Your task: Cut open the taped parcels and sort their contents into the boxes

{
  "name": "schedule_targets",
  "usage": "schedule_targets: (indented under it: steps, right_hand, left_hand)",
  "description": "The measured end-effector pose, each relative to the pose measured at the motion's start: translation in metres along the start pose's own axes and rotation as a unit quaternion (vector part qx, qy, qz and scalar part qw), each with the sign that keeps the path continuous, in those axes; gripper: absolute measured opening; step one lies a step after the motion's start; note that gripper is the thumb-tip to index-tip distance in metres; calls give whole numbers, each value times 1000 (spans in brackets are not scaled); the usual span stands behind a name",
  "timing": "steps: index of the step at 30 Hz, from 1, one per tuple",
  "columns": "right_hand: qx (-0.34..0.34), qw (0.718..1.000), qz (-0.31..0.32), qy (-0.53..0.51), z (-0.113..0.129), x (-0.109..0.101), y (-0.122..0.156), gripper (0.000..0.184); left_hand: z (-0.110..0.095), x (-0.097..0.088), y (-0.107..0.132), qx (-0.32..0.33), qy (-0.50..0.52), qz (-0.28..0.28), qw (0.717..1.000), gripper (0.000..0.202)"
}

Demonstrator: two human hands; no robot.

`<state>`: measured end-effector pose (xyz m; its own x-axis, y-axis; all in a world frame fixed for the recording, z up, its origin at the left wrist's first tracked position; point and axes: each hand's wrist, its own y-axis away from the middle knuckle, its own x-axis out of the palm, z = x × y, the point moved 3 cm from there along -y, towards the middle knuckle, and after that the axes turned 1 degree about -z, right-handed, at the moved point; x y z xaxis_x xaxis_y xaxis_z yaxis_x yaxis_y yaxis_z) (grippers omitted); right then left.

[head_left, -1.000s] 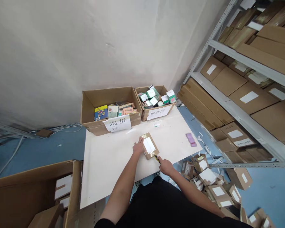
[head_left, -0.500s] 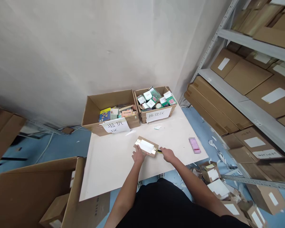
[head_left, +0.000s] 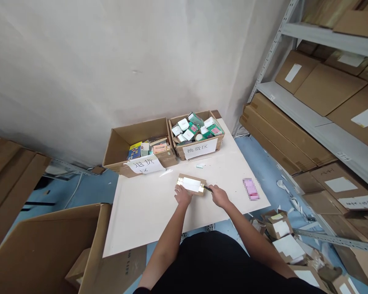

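A small cardboard box with a white label on top lies flat on the white table. My left hand grips its near left side, with the fingers over the top edge. In my closed right hand is a utility knife, dark-handled as far as it shows. The knife points left, and its tip is at the right end of the box, by the shiny tape; whether the blade is in the tape cannot be made out.
Two open cartons, one with mixed packets and one with green-and-white boxes, stand along the table's back. A blurred pink item lies right. Shelving holds cartons; opened boxes litter the floor. A large carton stands left.
The small box has turned slightly so its long side lies more level. My right hand and the knife have shifted a little with it. The whole view has tilted slightly.
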<state>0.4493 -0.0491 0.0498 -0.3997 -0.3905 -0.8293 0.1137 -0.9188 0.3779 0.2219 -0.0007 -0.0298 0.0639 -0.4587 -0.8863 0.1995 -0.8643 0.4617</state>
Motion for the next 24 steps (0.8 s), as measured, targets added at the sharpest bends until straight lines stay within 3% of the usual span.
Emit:
schedule_targets:
  steps: [3, 5, 8, 10, 13, 16, 24]
  right_hand:
    - [67, 995, -48, -49, -17, -11, -5, 61]
    - [95, 988, -60, -102, -28, -14, -7, 65]
    - [135, 966, -31, -217, -42, -5, -7, 68]
    - [168, 938, -3, -302, -48, 7, -8, 67]
    - [185, 897, -4, -401, -53, 27, -14, 61]
    - [179, 878, -31, -444, -55, 42, -25, 53]
    - [158, 886, -17, -436, -49, 62, -50, 47]
  left_hand:
    - [-10, -10, -8, 21, -22, -14, 999, 93]
    - [-18, -17, -13, 88, -26, -24, 995, 89]
    - [-32, -21, -19, 226, -23, 1, 974, 80]
    - [-40, -20, -21, 261, -27, 25, 965, 76]
    - [-50, -13, -20, 218, -32, 36, 975, 76]
    - [-57, -3, -14, 157, -34, 18, 987, 77]
    - [-59, 1, -12, 145, -35, 26, 989, 76]
